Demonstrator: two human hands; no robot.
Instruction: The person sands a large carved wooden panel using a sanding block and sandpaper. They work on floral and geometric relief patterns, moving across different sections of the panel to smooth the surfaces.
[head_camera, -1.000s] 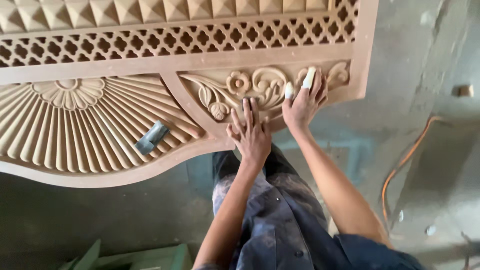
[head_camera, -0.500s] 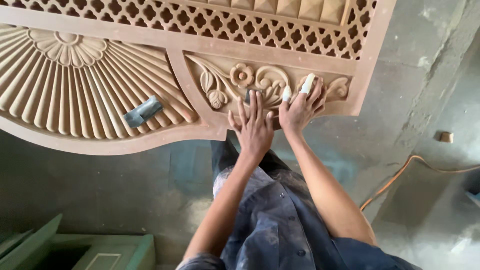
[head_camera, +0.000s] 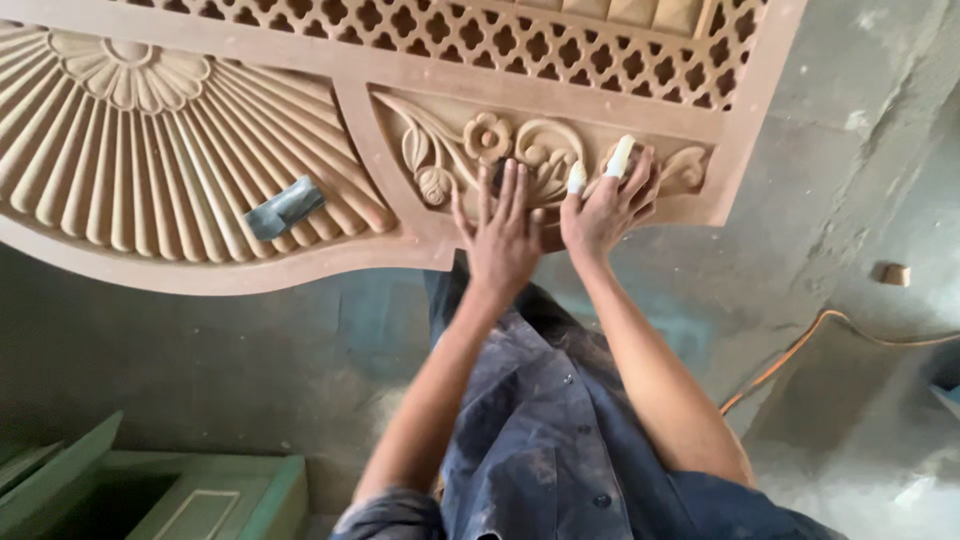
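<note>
Both hands pressed flat on a carved wooden panel

The carved panel (head_camera: 350, 90) fills the upper frame, its long axis running left to right; the flower carving (head_camera: 487, 137) sits just above the left hand (head_camera: 503, 235), nearer it than the right hand (head_camera: 605, 205). Both palms lie spread, gripping nothing; a grey block (head_camera: 285, 207) rests left.

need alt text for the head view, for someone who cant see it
Seen from above, a person's left hand and right hand, two fingertips wrapped in white, press flat on the floral carving of a carved wooden panel. A small grey block lies on its fan-shaped ribs; an orange cord crosses the floor.
</note>
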